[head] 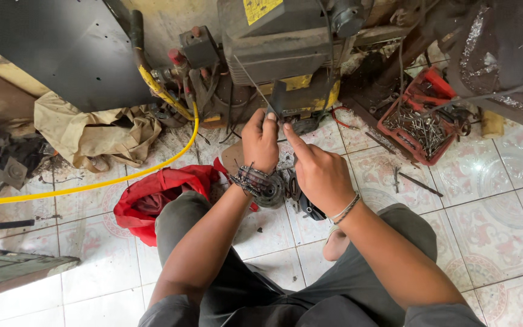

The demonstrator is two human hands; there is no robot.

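My left hand [260, 142] is raised in front of a grimy machine and pinches the lower end of a thin metal wire [250, 79] that slants up to the left. A bundle of dark wire loops sits around that wrist. My right hand [320, 174] is beside it, its index finger stretched toward the left fingertips and the other fingers curled; whether it holds anything is hidden. A cord bracelet is on the right wrist. Just beneath both hands, a round dark metal part [272, 192] with a toothed rim lies on the tiled floor.
A red cloth bag [146, 197] lies by my left knee, and a yellow hose [92, 184] runs across the floor behind it. A red crate [394, 130] of metal pins stands right. Beige rags [92, 130], a black panel [62, 48] and the machine [286, 54] line the back.
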